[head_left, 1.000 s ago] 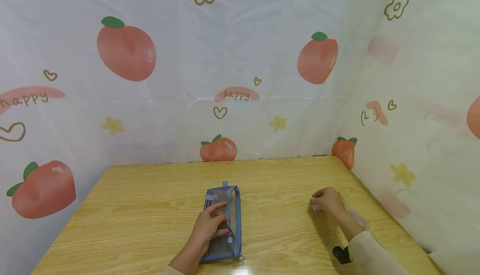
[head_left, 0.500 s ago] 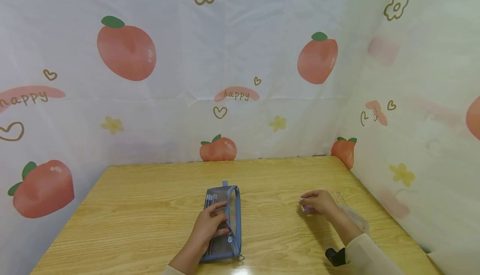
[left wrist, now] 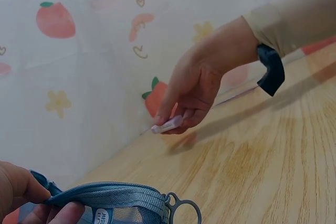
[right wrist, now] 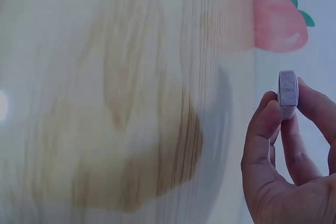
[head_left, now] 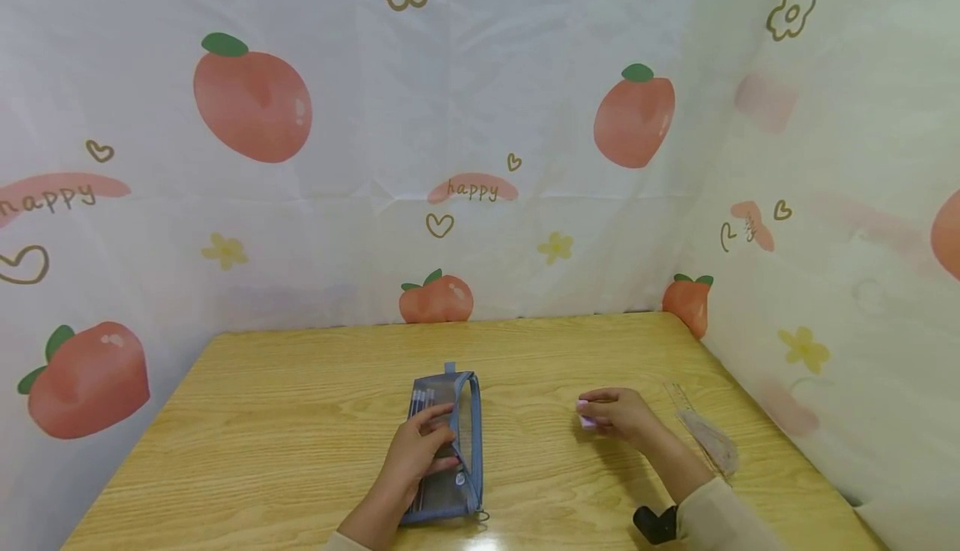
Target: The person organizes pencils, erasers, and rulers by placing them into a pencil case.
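Note:
A blue mesh pencil case (head_left: 450,497) lies lengthwise on the table, its zipper open along the right side. Pencils (head_left: 422,399) show through the mesh. My left hand (head_left: 416,455) rests over the case, and in the left wrist view its thumb and fingers pinch the edge of the opening (left wrist: 79,192). To the right, my right hand (head_left: 622,413) holds a small pale purple eraser (head_left: 584,414) above the table. The right wrist view has the eraser (right wrist: 287,95) gripped between thumb and fingertips, one end facing the camera.
Clear plastic rulers (head_left: 708,438) lie on the wooden table (head_left: 300,418) beyond my right forearm. A printed curtain (head_left: 337,117) borders the back and right sides. A dark wrist mount (head_left: 656,524) sticks out under my right sleeve.
My right hand has moved left toward the pencil case, carrying the eraser, and the rulers have come into fuller view behind it. The left hand and the case have stayed put.

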Demonstrator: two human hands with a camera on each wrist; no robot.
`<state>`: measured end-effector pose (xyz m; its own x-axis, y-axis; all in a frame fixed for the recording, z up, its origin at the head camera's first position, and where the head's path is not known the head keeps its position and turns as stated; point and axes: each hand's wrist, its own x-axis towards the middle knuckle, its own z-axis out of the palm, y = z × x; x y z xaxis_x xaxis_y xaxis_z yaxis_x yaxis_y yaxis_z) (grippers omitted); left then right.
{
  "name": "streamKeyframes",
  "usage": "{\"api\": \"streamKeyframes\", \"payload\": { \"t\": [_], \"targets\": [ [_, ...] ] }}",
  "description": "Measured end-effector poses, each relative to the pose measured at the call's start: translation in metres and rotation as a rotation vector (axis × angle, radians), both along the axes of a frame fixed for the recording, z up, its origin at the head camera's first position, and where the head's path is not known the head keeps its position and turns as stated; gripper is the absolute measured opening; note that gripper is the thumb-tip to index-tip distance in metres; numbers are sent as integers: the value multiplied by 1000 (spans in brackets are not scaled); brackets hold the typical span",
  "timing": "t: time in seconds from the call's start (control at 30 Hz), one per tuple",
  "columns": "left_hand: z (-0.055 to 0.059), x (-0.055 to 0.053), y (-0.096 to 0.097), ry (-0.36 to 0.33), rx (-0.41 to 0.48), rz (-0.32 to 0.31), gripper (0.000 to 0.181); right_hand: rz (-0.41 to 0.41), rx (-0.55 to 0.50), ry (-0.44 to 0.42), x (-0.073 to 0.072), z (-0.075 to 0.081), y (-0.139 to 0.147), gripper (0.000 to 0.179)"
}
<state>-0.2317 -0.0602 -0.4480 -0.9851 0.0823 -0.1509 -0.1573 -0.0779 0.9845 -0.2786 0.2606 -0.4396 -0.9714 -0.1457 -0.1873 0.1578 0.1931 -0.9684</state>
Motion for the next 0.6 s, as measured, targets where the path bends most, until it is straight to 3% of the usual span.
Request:
{"api": "streamKeyframes", "payload": {
  "t": [0.6],
  "targets": [
    [3, 1, -1, -1, 1, -5, 49, 24, -61, -6, 5, -6, -48, 40]
  ]
}}
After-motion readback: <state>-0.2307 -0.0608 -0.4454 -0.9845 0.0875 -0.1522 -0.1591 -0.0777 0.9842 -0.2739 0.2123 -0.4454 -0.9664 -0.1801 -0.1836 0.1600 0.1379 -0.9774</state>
